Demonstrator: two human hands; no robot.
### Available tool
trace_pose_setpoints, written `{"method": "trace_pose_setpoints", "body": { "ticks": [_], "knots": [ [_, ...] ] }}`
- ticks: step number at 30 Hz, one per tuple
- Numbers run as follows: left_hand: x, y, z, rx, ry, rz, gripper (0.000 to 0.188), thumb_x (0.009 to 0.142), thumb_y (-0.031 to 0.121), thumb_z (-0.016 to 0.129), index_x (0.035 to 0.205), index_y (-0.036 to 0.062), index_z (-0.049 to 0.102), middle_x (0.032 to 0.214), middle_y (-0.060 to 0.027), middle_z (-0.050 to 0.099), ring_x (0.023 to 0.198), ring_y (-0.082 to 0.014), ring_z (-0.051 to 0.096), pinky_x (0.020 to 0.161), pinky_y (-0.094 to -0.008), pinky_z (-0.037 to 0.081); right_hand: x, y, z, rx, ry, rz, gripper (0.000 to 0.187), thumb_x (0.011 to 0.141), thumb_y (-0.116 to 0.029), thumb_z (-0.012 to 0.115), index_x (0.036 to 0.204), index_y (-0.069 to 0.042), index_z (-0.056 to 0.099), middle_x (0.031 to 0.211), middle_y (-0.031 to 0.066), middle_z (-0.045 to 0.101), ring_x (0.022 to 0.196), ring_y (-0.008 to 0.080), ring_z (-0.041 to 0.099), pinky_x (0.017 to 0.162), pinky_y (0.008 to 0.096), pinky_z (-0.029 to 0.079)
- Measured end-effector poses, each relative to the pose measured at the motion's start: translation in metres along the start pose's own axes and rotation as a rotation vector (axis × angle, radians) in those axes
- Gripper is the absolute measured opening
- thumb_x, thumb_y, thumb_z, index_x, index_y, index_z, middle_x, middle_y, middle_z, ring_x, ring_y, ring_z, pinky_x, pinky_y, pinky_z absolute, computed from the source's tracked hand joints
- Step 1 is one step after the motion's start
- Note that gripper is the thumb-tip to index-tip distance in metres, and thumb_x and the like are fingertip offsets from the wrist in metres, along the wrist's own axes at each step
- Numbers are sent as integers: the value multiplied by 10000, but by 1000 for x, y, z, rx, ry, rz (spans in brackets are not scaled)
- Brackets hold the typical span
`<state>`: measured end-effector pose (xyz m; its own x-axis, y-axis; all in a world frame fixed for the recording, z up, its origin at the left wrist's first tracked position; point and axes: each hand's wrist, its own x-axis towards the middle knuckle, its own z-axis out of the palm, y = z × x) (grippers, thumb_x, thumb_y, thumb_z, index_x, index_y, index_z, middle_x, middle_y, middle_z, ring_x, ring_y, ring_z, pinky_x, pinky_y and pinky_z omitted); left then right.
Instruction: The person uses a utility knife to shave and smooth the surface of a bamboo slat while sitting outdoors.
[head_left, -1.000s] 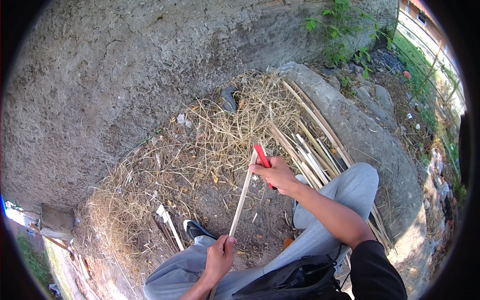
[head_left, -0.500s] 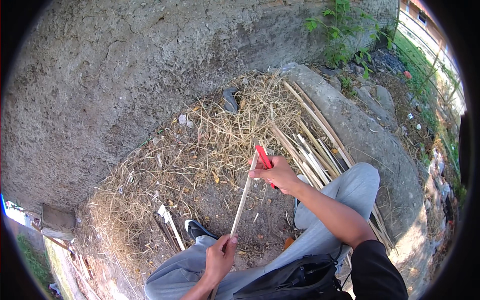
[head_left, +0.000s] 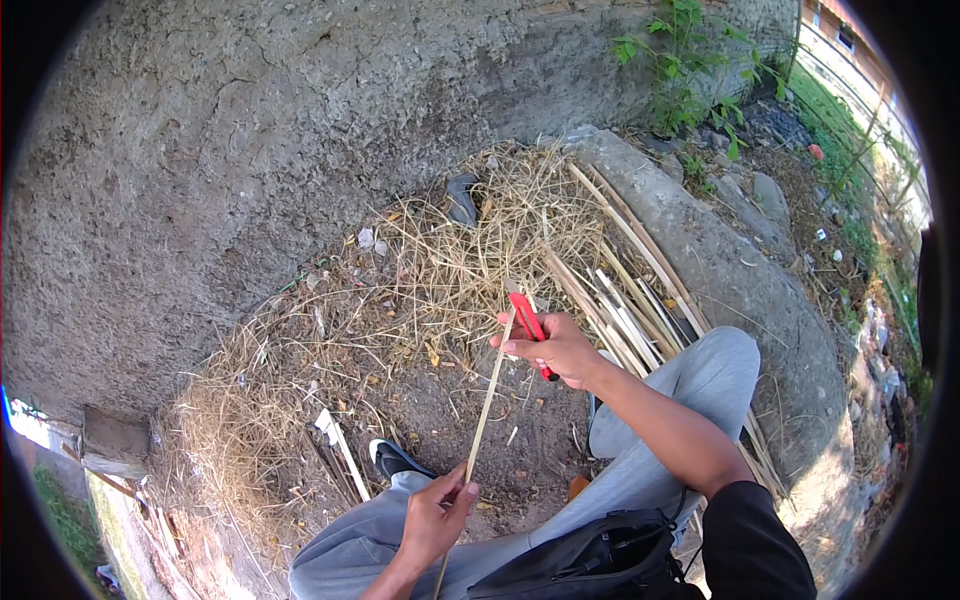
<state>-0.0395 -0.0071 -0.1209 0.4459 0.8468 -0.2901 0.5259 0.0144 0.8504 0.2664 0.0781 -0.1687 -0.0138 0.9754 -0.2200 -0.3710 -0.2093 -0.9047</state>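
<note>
My right hand (head_left: 553, 347) is closed round a red utility knife (head_left: 527, 318), its blade tip pointing up and away from me. The same hand's thumb and fingers touch the upper end of a thin, pale strip of split wood or bamboo (head_left: 489, 400). Lower down, my left hand (head_left: 438, 518) pinches this strip near my lap, and its tail runs on below the fingers. The strip slants between both hands over bare soil. Beside my right hand lies a bundle of pale split sticks (head_left: 630, 325).
Dry straw and shavings (head_left: 500, 215) cover the ground before a rough concrete wall (head_left: 250, 140). A large grey rock (head_left: 740, 270) stands on the right. My bent legs frame the work area, with a black bag (head_left: 580, 560) on my lap. Another split stick (head_left: 345, 455) lies at left.
The strip has turned about its length and now shows a narrower edge. My left hand has shifted slightly, and the knife stays nearly where it was.
</note>
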Motion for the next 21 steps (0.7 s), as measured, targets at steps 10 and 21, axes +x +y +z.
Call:
{"method": "trace_pose_setpoints", "body": {
  "ticks": [10, 21],
  "knots": [
    [0, -9, 6, -33, 68, 15, 438, 911, 165, 771, 1276, -42, 649, 821, -76, 682, 699, -75, 615, 621, -257, 524, -5, -6, 0, 64, -79, 2, 571, 926, 4, 674, 1461, -7, 476, 1201, 86, 718, 689, 18, 512, 580, 177, 408],
    [0, -8, 10, -94, 99, -9, 416, 899, 144, 780, 1248, -49, 663, 794, -35, 656, 657, -37, 534, 568, -226, 460, -7, -10, 2, 143, -109, 38, 471, 947, -93, 688, 1387, -23, 534, 1115, 110, 723, 591, 11, 441, 518, 182, 367]
  ]
}}
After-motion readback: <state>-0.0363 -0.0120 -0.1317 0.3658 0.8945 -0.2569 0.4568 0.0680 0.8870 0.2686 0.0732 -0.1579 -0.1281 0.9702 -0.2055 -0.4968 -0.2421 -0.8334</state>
